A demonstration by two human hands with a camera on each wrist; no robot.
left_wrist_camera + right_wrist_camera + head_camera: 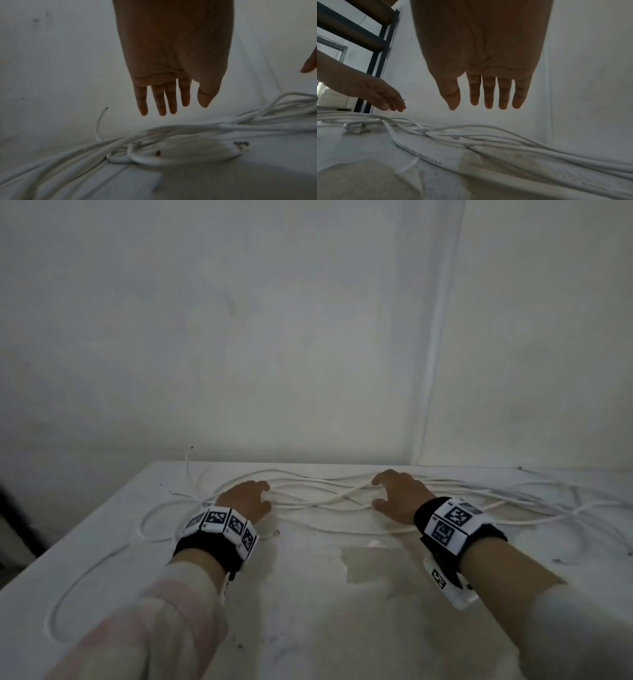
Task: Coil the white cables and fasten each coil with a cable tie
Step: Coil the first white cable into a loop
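Several white cables lie tangled along the far part of a white table. My left hand hovers over their left part, fingers straight and holding nothing; the left wrist view shows this hand above the cables, not touching them. My right hand hovers over the middle of the tangle, thumb and fingers spread. In the right wrist view that hand hangs empty above the cables. A thin white strip, perhaps a cable tie, lies nearer me.
A wall stands right behind the table's far edge. One cable end sticks up at the back left. A wide cable loop runs toward the table's left edge. A dark shelf frame stands off to the left. A worn patch marks the tabletop.
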